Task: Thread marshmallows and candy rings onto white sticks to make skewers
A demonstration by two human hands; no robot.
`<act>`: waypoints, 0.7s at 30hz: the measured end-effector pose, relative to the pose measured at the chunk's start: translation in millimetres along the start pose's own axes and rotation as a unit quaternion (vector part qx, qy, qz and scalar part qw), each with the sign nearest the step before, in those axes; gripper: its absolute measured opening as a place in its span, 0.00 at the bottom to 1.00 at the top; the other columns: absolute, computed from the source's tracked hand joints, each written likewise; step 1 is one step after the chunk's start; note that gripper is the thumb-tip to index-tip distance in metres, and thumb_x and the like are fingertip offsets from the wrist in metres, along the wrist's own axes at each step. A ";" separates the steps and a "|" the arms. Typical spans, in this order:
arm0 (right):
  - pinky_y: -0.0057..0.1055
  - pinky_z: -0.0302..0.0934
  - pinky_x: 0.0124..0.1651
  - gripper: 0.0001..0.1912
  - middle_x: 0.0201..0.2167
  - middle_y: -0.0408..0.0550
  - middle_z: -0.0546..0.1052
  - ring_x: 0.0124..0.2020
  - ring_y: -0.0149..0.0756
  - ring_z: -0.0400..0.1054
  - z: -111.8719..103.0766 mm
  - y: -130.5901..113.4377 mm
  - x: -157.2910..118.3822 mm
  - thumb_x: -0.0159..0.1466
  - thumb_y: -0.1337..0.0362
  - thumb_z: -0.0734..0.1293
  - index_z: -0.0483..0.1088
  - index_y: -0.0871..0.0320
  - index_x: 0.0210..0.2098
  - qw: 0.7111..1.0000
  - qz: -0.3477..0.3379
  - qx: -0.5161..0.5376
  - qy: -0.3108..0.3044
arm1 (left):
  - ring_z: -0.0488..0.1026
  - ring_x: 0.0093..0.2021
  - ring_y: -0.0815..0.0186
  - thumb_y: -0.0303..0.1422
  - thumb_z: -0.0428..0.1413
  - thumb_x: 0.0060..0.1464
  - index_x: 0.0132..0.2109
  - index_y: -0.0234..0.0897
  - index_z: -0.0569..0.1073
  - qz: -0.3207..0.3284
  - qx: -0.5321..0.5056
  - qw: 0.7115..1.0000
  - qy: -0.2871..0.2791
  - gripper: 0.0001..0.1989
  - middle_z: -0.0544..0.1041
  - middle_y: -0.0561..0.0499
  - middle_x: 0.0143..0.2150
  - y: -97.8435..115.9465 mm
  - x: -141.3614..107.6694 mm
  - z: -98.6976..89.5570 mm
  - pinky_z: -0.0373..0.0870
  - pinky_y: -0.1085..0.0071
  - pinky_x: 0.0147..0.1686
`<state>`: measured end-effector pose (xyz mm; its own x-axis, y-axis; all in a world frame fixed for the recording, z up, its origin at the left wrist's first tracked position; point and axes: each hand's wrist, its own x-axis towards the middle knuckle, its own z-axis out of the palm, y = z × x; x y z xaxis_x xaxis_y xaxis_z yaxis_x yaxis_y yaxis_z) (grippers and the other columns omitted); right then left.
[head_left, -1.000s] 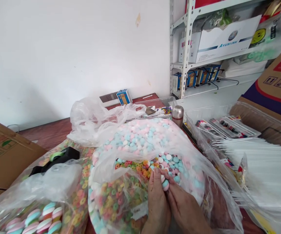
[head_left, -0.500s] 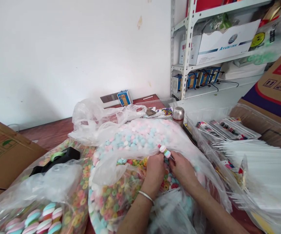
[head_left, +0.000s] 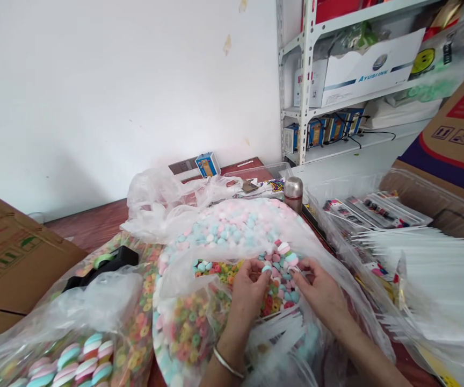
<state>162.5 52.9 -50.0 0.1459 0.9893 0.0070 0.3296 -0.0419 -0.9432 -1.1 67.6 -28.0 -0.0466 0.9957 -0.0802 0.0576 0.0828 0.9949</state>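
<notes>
Pinched in my left hand (head_left: 250,285) is a small blue-and-white candy (head_left: 266,269). My right hand (head_left: 316,282) grips a stick carrying a stack of pink, white, green and blue candies (head_left: 288,254), its lower end hidden by the fingers. Both hands are over a large open plastic bag of pink, blue and white candies (head_left: 236,223). Colourful ring candies (head_left: 189,322) show in clear plastic at the left of my left hand. Below the hands lies a bundle of white sticks (head_left: 278,333) in clear plastic.
At the lower left, striped candies (head_left: 82,363) lie in plastic near a black tape dispenser (head_left: 113,263). A metal flask (head_left: 294,193) stands behind the bag. To the right, a clear bin holds many white sticks (head_left: 429,274). Cardboard boxes flank both sides; shelves (head_left: 306,80) stand behind.
My hands have moved apart. My left hand now pinches a separate candy, while the candy stack has shifted right with my right hand. The view has shifted slightly.
</notes>
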 end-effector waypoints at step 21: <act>0.27 0.63 0.27 0.18 0.28 0.43 0.75 0.27 0.34 0.68 31.5 6.8 -14.4 0.60 0.49 0.71 0.70 0.56 0.40 0.961 0.009 0.270 -0.065 | 0.78 0.34 0.64 0.40 0.64 0.52 0.37 0.34 0.78 -0.092 -0.264 0.960 0.011 0.13 0.81 0.48 0.35 -9.2 -20.8 19.7 0.73 0.69 0.37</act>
<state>133.2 42.8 -67.0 0.0186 0.9996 -0.0202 -0.2081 -0.0159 -0.9780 18.9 46.9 -36.7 -0.0298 0.9645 -0.2622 -0.4665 0.2186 0.8571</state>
